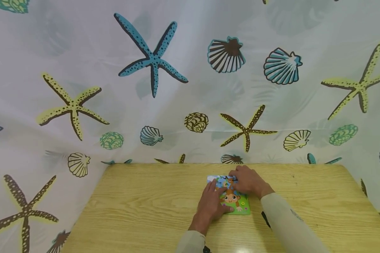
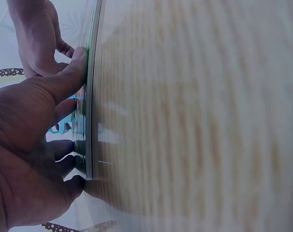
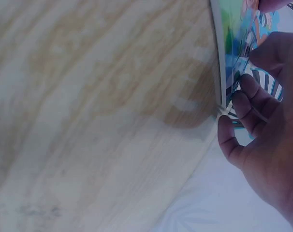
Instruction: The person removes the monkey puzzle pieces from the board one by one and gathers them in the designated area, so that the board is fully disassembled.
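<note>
A thin rectangular picture board [image 1: 244, 207] lies flat on the wooden table, printed with a cartoon monkey on green grass under a blue sky. Dark jagged lines near its top look like jigsaw edges. My left hand [image 1: 210, 205] rests across the board's left side, fingers extended, with the thumb on the lower part. In the left wrist view, the left fingertips touch the board's face and edge. My right hand [image 1: 248, 181] is over the upper right corner, its fingertips touching the face. The right wrist view shows those fingers [image 3: 248, 87] slightly bent; the spot under them is partly hidden.
The light wooden table [image 1: 145, 203] extends on both sides of the board. A white cloth [image 1: 190, 88] printed with starfish and shells hangs behind the table and along both sides. Long light sleeves [image 1: 288, 221] cover the forearms.
</note>
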### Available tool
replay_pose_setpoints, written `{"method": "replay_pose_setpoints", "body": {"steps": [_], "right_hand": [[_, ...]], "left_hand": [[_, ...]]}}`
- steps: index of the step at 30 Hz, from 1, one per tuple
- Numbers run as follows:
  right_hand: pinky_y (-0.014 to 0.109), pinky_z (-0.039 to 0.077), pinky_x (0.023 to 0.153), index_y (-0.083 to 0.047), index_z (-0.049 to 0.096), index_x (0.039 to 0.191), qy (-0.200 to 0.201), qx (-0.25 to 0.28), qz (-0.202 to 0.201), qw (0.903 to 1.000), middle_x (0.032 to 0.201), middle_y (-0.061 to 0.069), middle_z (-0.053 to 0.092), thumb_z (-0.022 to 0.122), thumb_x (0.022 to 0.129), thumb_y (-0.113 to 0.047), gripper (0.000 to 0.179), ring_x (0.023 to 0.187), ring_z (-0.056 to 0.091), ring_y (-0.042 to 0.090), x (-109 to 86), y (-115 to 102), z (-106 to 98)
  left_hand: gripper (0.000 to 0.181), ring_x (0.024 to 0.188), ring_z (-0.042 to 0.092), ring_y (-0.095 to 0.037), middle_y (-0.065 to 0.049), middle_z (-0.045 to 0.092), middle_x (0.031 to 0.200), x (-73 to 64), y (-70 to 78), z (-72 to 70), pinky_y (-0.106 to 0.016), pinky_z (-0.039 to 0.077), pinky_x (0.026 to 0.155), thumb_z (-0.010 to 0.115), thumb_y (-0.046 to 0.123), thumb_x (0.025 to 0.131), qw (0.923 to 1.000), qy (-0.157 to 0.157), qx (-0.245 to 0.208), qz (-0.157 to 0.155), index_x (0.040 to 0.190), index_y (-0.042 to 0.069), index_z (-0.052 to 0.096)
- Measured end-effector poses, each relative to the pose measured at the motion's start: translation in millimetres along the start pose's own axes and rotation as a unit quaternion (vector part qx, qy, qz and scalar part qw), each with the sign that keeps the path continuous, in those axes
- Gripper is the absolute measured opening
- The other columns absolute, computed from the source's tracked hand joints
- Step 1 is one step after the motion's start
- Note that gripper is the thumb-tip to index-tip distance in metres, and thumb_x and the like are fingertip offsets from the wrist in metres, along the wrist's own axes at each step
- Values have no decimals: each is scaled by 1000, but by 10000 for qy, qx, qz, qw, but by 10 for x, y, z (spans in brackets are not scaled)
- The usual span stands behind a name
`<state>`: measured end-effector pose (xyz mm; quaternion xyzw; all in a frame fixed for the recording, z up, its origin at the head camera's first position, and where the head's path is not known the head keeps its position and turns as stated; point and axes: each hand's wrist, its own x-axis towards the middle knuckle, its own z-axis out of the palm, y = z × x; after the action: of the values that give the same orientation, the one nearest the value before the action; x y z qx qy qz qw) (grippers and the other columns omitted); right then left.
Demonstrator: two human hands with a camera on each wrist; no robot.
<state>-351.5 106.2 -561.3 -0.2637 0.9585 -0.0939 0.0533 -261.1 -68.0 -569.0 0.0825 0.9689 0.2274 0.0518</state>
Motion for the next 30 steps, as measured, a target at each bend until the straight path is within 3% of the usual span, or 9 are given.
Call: {"method": "replay_pose_setpoints", "body": {"steps": [5, 13, 16, 20, 24, 27, 30], "right_hand": [[49, 52, 79, -24, 61, 123, -126, -184, -62, 9997, 108, 4, 59, 60, 82, -19, 42, 97, 54, 26, 25, 14, 4], [50, 51, 77, -22, 59, 124, -239, -219, 16, 9995, 110, 5, 58, 60, 82, -16, 42, 96, 52, 26, 17, -24, -11], [53, 50, 78, -21, 59, 124, -213, -76, 84, 9997, 113, 5, 58, 59, 87, -22, 37, 99, 53, 27, 6, -35, -6], [50, 47, 73, -22, 64, 110, 12, 465, 117, 9988, 102, 0, 60, 56, 95, -33, 20, 95, 54, 23, -11, -27, 22], [39, 43, 68, -23, 67, 97, 373, 1336, -48, 9903, 83, -8, 60, 57, 97, -30, 12, 81, 52, 14, -68, -2, 28], [34, 44, 69, -20, 68, 104, 587, 1920, -168, 9795, 78, -9, 61, 59, 97, -25, 12, 73, 52, 10, -138, 28, 20], [32, 47, 71, -19, 65, 115, 746, 2241, -44, 9717, 83, -8, 63, 60, 97, -23, 20, 73, 55, 7, -228, 89, 10]], "left_hand": [[73, 146, 27, -33, -12, 29, 158, 4, 5, 18, -48, 34, 116, 81, 49, 73, 10000, 42, 6, 29, 136, 21, 57], [72, 147, 26, -34, -12, 28, 159, 12, 4, 26, -48, 34, 116, 80, 50, 74, 9999, 10, -54, 87, 136, 22, 57], [72, 146, 27, -34, -13, 29, 159, 10, -2, 22, -48, 34, 115, 79, 51, 74, 10000, 17, 14, 95, 136, 21, 57], [73, 147, 26, -34, -12, 28, 159, 10, -9, 14, -48, 34, 115, 78, 52, 75, 10000, -16, 28, 73, 137, 21, 56], [74, 147, 26, -34, -13, 27, 159, 15, -9, 12, -49, 34, 116, 79, 51, 74, 10000, -29, -57, 48, 137, 20, 55], [74, 146, 27, -35, -13, 29, 158, 18, -8, 13, -49, 34, 115, 81, 49, 73, 9999, 20, -95, 35, 136, 19, 56], [72, 147, 26, -34, -12, 28, 159, 21, -7, 20, -48, 34, 116, 80, 49, 74, 9999, 16, -112, -15, 135, 20, 57]]}}
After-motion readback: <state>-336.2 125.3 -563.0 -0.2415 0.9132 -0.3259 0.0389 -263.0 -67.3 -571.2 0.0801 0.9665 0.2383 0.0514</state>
